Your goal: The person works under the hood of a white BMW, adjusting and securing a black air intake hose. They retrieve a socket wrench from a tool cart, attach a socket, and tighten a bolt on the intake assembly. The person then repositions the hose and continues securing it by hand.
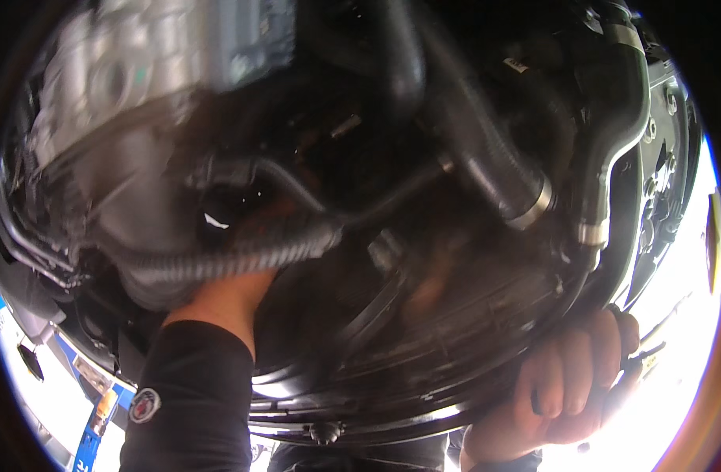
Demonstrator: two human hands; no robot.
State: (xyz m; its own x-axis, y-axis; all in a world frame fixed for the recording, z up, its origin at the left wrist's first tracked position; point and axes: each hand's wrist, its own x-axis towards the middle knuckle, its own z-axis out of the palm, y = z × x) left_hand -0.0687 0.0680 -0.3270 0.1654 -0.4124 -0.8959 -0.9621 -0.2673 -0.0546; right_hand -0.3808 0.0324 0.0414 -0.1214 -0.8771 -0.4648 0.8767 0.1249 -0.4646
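Observation:
I am looking into a car's engine bay, and the picture is blurred. My left hand (pixel 228 293), in a black sleeve, reaches up into the bay behind a ribbed black conduit (pixel 219 263). Its fingers are hidden there, so I cannot tell what they touch. My right hand (pixel 573 377) is at the lower right with its fingers curled over the rim of the black front panel (pixel 423 354), gripping that edge.
A thick black rubber hose (pixel 486 157) with a metal clamp (pixel 535 206) runs down the upper right. Next to it is a curved black pipe (pixel 612 141). A grey metal engine part (pixel 132 71) fills the upper left. Bright daylight shows beyond the bay's edges.

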